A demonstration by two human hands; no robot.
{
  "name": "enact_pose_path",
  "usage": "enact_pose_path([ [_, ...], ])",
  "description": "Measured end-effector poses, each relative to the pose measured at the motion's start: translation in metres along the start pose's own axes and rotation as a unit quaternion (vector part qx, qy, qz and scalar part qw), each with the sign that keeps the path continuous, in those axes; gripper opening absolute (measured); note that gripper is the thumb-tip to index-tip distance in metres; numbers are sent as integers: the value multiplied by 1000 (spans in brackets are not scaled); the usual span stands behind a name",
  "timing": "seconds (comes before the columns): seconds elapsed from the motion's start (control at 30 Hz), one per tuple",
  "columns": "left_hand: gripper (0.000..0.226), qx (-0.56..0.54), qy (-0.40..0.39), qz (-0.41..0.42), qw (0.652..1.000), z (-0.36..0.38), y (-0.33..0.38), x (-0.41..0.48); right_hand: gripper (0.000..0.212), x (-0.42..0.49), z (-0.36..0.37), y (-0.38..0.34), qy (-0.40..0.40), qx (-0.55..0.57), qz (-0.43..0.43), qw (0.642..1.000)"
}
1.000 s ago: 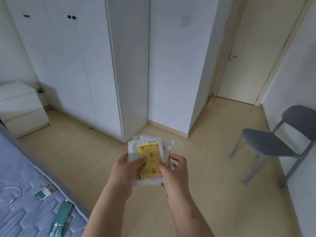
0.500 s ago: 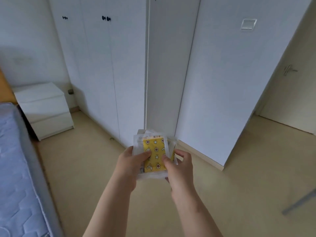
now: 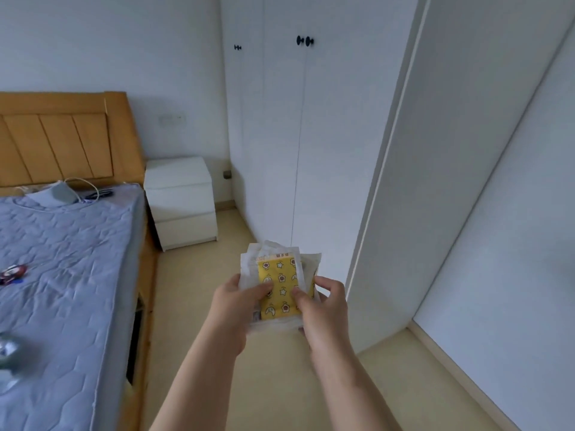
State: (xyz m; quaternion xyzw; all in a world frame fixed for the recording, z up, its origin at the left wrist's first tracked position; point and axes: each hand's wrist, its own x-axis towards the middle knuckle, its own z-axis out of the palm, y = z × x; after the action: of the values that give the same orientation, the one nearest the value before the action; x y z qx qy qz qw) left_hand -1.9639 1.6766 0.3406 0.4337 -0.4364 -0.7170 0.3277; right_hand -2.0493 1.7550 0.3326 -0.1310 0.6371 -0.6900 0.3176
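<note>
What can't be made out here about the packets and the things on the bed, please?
Head view:
stack of packets: yellow packet in front, left hand and right hand cover the rest; count unclear.
yellow packet's label: too small.
grey object on the bed: blurred, cut by left edge.
red item: blurred.

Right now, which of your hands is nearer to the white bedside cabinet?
Left. The left hand holds the packets on the side toward the bedside cabinet; the right hand holds their far side, farther from it.
</note>
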Motion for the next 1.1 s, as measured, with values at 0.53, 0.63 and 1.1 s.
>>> enact_pose_path([
  [0.53,17,-58,177,17,982,-110,111,279,35,240,266,11,-167,-36,50,984],
  [0.63,19,-64,178,27,982,-137,150,336,34,281,328,1,-180,-34,50,982],
  [1.1,13,-57,213,18,975,-178,224,590,34,491,496,0,-207,-47,75,974],
])
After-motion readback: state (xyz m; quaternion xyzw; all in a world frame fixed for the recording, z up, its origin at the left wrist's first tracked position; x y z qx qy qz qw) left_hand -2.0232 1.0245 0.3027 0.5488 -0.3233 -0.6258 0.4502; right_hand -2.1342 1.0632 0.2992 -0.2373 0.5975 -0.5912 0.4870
